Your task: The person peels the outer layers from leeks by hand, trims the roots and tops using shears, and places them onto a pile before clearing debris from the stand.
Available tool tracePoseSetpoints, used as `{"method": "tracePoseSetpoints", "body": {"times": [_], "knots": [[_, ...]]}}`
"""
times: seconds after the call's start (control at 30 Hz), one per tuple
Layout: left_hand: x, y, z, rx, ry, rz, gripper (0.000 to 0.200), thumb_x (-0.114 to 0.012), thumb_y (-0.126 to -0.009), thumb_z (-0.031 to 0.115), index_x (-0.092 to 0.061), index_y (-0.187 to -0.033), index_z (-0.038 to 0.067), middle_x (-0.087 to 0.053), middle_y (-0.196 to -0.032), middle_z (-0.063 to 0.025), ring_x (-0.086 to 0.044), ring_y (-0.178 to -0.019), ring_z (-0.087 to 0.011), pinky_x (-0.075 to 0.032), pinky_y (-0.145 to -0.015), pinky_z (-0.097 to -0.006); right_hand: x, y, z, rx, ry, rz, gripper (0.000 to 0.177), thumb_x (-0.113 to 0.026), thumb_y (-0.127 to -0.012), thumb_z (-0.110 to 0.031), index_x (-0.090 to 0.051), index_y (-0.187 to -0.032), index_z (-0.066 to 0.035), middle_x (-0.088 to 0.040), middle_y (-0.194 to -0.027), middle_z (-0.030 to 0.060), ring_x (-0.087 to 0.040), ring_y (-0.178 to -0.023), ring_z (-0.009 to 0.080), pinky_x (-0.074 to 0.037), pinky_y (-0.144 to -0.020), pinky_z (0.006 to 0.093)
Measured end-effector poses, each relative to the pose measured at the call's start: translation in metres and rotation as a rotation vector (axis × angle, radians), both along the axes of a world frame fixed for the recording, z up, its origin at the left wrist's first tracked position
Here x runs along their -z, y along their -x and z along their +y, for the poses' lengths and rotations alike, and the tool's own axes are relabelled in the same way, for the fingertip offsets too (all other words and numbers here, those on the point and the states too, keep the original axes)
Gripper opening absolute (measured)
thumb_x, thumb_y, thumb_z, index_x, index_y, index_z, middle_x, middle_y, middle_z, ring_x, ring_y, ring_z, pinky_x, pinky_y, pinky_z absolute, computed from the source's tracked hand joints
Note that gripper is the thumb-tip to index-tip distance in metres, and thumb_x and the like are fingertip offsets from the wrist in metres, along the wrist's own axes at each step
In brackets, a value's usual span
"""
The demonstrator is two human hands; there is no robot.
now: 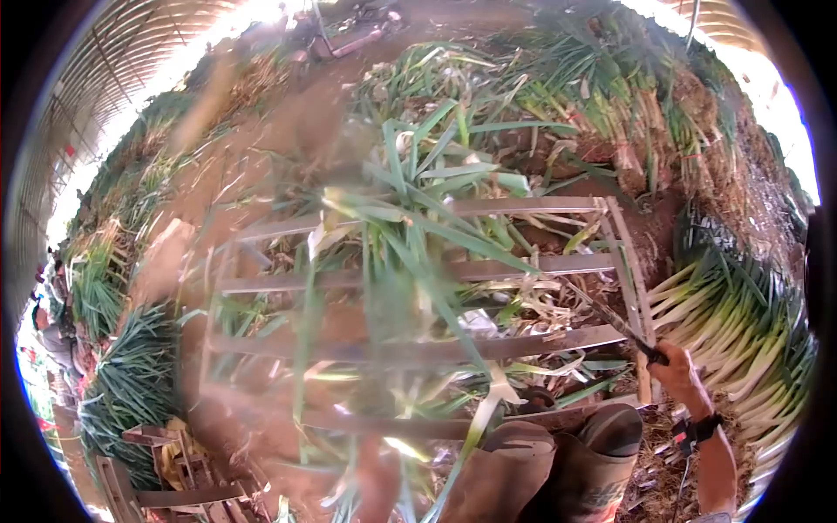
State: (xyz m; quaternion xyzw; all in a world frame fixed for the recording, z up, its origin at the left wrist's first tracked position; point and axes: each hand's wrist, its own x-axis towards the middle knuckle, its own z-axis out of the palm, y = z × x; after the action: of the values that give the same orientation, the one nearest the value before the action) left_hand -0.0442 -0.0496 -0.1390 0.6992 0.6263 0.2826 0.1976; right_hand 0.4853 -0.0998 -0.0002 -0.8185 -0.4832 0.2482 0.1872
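Head camera: right hand (678,370) with a knife (610,318) at a wooden rack (523,266).
Nearest, two rubber boots (558,462) stand at the bottom edge. Beside them the left hand (377,475) is a pinkish blur under streaked green leek leaves (392,261) (too smeared to tell its grip). The right hand is closed round the knife's handle, blade slanting up-left over the slatted rack, which is strewn with trimmings. Just right of it lies a pile of trimmed leeks (741,331); untrimmed heaps (610,96) lie beyond.
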Motion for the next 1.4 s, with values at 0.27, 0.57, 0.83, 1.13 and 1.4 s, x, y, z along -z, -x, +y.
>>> {"method": "tracePoseSetpoints", "body": {"times": [0.27,0.57,0.83,1.13,1.4], "knots": [[-0.011,-0.078,0.005,0.4,0.307,-0.03,0.037,-0.076,-0.085,0.035,-0.066,-0.105,0.005,-0.068,-0.095,-0.0171,-0.068,-0.082,-0.0369,-0.054,-0.071,-0.0465,0.045,0.006,-0.102,0.322,-0.109,-0.022,0.021,-0.071,-0.087,-0.012,-0.064,-0.102,0.001,-0.065,-0.081,0.0101,-0.056,-0.071,0.0152,-0.048,-0.063,0.0349],[0.082,-0.073,-0.02,0.494,-0.086,0.177,0.041,-0.061,-0.092,0.007,-0.049,-0.13,-0.003,-0.058,-0.114,-0.0293,-0.058,-0.069,-0.0419,-0.045,-0.055,-0.0512,0.097,0.029,-0.109,0.247,-0.213,-0.215,0.028,-0.071,-0.081,-0.012,-0.056,-0.1,0.002,-0.063,-0.097,0.0261,-0.063,-0.092,0.047,-0.05,-0.077,0.0517],[0.036,-0.063,0.038,0.593,0.043,0.479,0.04,-0.069,-0.09,0.023,-0.063,-0.125,0.004,-0.064,-0.12,-0.0234,-0.063,-0.107,-0.0409,-0.055,-0.082,-0.0515,0.094,0.019,-0.1,0.066,0.034,-0.347,0.058,-0.068,-0.087,-0.031,-0.054,-0.137,-0.005,-0.063,-0.107,0.0279,-0.063,-0.098,0.0436,-0.052,-0.084,0.0514],[-0.28,-0.116,0.221,0.3,-0.636,0.354,0.086,-0.08,-0.078,0.008,-0.034,-0.15,-0.001,-0.053,-0.134,-0.0242,-0.05,-0.123,-0.0425,-0.039,-0.107,-0.0515,0.099,0.018,-0.093,0.061,0.08,-0.334,0.046,-0.068,-0.09,-0.042,-0.061,-0.105,0.002,-0.063,-0.106,0.029,-0.065,-0.096,0.0453,-0.052,-0.081,0.0533],[-0.104,-0.096,0.131,0.431,-0.037,0.265,0.038,-0.07,-0.087,0.031,-0.064,-0.108,-0.001,-0.063,-0.111,-0.0225,-0.061,-0.103,-0.041,-0.047,-0.093,-0.0511,0.092,0.022,-0.09,0.037,0.014,-0.336,0.032,-0.061,-0.09,-0.032,-0.06,-0.099,-0.001,-0.062,-0.098,0.0276,-0.064,-0.09,0.0465,-0.05,-0.078,0.0556]]}}
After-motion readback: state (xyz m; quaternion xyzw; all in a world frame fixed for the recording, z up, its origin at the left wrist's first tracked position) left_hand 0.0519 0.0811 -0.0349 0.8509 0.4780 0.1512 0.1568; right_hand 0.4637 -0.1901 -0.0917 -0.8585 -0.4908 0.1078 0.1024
